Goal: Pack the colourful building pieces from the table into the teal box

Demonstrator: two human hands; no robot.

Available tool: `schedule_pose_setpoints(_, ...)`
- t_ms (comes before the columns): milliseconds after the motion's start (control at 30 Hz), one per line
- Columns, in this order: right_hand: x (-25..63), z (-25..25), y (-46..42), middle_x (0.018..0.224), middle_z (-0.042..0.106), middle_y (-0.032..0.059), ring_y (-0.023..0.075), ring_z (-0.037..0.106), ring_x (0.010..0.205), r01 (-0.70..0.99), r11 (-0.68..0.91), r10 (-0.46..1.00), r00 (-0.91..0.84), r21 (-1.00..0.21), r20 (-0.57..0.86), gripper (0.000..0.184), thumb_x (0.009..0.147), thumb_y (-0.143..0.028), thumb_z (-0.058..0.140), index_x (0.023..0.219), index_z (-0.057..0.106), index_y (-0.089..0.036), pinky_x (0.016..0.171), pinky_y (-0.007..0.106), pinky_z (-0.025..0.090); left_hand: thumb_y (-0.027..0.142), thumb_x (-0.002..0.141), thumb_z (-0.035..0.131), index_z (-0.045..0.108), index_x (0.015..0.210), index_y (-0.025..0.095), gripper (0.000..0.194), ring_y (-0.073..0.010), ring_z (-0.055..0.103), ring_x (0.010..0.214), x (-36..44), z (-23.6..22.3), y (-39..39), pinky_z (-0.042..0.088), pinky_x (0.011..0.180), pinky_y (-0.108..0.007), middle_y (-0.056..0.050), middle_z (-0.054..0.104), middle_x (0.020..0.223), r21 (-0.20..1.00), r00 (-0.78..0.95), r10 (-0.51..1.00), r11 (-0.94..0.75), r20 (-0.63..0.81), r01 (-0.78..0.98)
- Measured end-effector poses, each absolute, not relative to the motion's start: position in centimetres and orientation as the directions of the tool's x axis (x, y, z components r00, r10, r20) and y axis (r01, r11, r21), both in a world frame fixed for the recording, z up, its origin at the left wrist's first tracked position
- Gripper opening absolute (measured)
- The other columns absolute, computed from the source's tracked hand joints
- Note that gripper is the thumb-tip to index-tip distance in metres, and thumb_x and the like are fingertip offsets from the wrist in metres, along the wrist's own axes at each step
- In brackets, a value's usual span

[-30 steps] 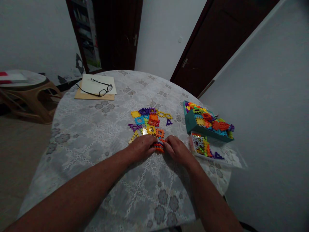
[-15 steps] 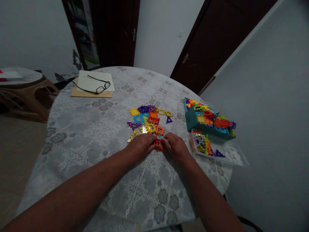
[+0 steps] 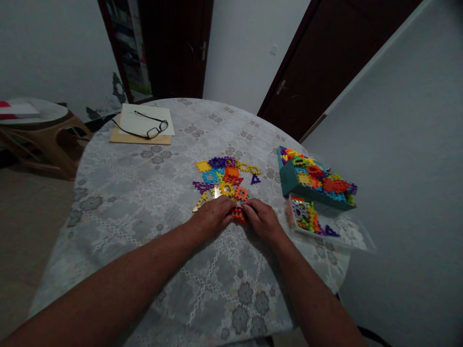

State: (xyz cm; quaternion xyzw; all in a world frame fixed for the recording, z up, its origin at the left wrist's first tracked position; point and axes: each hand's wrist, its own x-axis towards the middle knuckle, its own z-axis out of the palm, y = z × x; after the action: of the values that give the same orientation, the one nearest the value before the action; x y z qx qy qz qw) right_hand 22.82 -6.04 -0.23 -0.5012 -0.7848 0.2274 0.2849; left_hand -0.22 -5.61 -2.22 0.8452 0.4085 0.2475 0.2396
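Observation:
Between my two hands is a small red-orange assembly of interlocking plastic pieces (image 3: 239, 215). My left hand (image 3: 214, 213) grips its left side, fingers closed, and my right hand (image 3: 263, 218) pinches its right side. Fingers cover parts of it. Just beyond lies a loose group of flat notched pieces: an orange square (image 3: 241, 193), a yellow piece (image 3: 226, 189), a blue piece (image 3: 210, 177), a yellow square (image 3: 203, 166) and several purple ones. A yellow triangle (image 3: 201, 201) rests by my left hand, and a small purple triangle (image 3: 255, 179) sits to the right of the group.
On the right, a teal box (image 3: 318, 196) holds many coloured pieces, with a clear plastic tub (image 3: 294, 219) of more pieces before it. Eyeglasses (image 3: 152, 132) lie on paper (image 3: 126, 118) at the far left. A patterned cloth (image 3: 173, 284) covers the round table. A brown stool (image 3: 54, 140) stands left.
The whole view has shifted slightly, with the scene sitting a little further right. Both hands keep their hold on the red-orange assembly, almost unmoved.

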Motion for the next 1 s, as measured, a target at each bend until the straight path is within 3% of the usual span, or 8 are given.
schedule_pose_setpoints(167, 22.3, -0.6, -6.0, 0.097, 0.078, 0.0042, 0.0210, 0.072, 0.090, 0.625, 0.426, 0.902, -0.346, -0.654, 0.258, 0.023, 0.110, -0.034, 0.056, 0.102, 0.075, -0.024, 0.084, 0.031, 0.052, 0.020, 0.100, 0.067, 0.068, 0.131, 0.023, 0.032, -0.0251, 0.069, 0.116, -0.2, -2.2, -5.7, 0.054, 0.104, -0.040, -0.008, 0.071, 0.122, 0.621, 0.542, 0.806, -0.555, 0.238, 0.553)
schedule_pose_setpoints(267, 22.4, 0.1, -6.4, 0.107, 0.079, 0.0070, 0.0235, 0.072, 0.098, 0.626, 0.481, 0.874, -0.397, -0.614, 0.281, 0.017, 0.107, -0.033, 0.063, 0.115, 0.075, -0.024, 0.090, 0.035, 0.053, 0.024, 0.102, 0.066, 0.069, 0.132, 0.022, 0.030, -0.0261, 0.069, 0.115, -0.3, -2.1, -5.6, 0.055, 0.102, -0.041, -0.010, 0.072, 0.122, 0.630, 0.548, 0.801, -0.558, 0.239, 0.540)
schedule_pose_setpoints(433, 22.4, 1.2, -7.1, 0.128, 0.075, 0.0101, 0.0270, 0.067, 0.118, 0.644, 0.549, 0.825, -0.519, -0.533, 0.224, 0.043, 0.096, -0.027, 0.078, 0.138, 0.067, -0.025, 0.106, 0.042, 0.051, 0.026, 0.100, 0.067, 0.070, 0.134, 0.023, 0.034, -0.0275, 0.070, 0.119, -0.5, -2.2, -5.3, 0.055, 0.105, -0.042, -0.011, 0.074, 0.124, 0.653, 0.550, 0.786, -0.578, 0.283, 0.489)
schedule_pose_setpoints(567, 21.7, 1.4, -7.0, 0.125, 0.073, 0.0116, 0.0267, 0.065, 0.116, 0.719, 0.505, 0.853, -0.500, -0.477, 0.149, 0.035, 0.095, -0.020, 0.071, 0.130, 0.065, -0.020, 0.104, 0.041, 0.052, 0.034, 0.100, 0.066, 0.074, 0.126, 0.024, 0.030, -0.0284, 0.073, 0.112, -0.8, -2.6, -4.6, 0.057, 0.100, -0.042, -0.009, 0.076, 0.119, 0.647, 0.540, 0.797, -0.566, 0.271, 0.511)
schedule_pose_setpoints(767, 21.7, 2.3, -7.6, 0.117, 0.071, 0.0097, 0.0253, 0.063, 0.108, 0.771, 0.478, 0.872, -0.474, -0.421, 0.121, 0.028, 0.093, -0.022, 0.070, 0.120, 0.062, -0.021, 0.096, 0.037, 0.052, 0.047, 0.100, 0.066, 0.073, 0.126, 0.027, 0.033, -0.0270, 0.075, 0.109, -1.3, -2.5, -4.4, 0.059, 0.096, -0.039, -0.006, 0.077, 0.119, 0.633, 0.564, 0.775, -0.594, 0.284, 0.497)
schedule_pose_setpoints(900, 23.7, 4.2, -8.8, 0.111, 0.070, 0.0081, 0.0238, 0.063, 0.099, 0.746, 0.484, 0.873, -0.450, -0.458, 0.190, 0.028, 0.091, -0.022, 0.071, 0.117, 0.062, -0.021, 0.088, 0.036, 0.051, 0.057, 0.099, 0.067, 0.072, 0.127, 0.025, 0.043, -0.0248, 0.076, 0.090, -1.5, -2.4, -4.6, 0.061, 0.081, -0.035, -0.007, 0.079, 0.110, 0.618, 0.531, 0.779, -0.606, 0.334, 0.501)
schedule_pose_setpoints(1000, 27.1, 6.3, -9.8, 0.110, 0.070, 0.0068, 0.0217, 0.064, 0.095, 0.760, 0.447, 0.891, -0.330, -0.473, 0.312, 0.031, 0.089, -0.018, 0.067, 0.120, 0.062, -0.022, 0.087, 0.034, 0.051, 0.056, 0.099, 0.066, 0.074, 0.124, 0.025, 0.041, -0.0264, 0.078, 0.094, -1.6, -2.6, -4.5, 0.062, 0.085, -0.037, -0.009, 0.080, 0.113, 0.599, 0.517, 0.782, -0.610, 0.349, 0.519)
